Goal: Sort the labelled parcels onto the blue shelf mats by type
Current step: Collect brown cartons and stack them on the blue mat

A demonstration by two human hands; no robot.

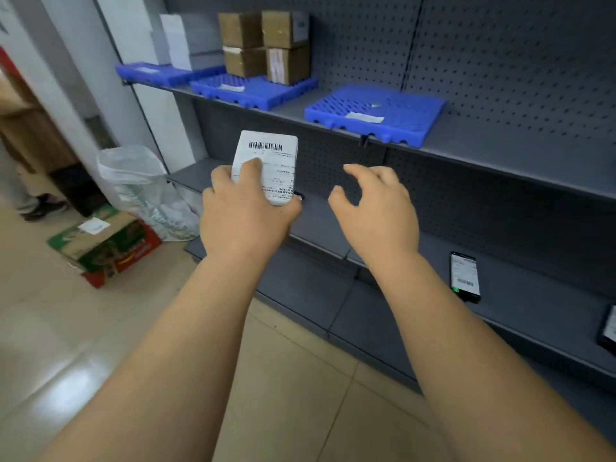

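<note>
Now I see the small white parcel (pixel 265 166) held up by my left hand (pixel 245 211), fingers wrapped round it, label facing me so I can read it. My right hand (pixel 375 203) hangs loose beside it, holding nothing. Blue mats (pixel 376 115) wait on the shelf above.

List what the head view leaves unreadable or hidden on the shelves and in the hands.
- White parcel label: barcode shows, print too small; left hand covers its lower corner.
- Slips on the three blue mats: blurred, types unreadable.
- White parcels on the far left mat: washed out, labels not visible.
- Second phone: cut by the right edge.
- Right hand: palm faces away.
</note>
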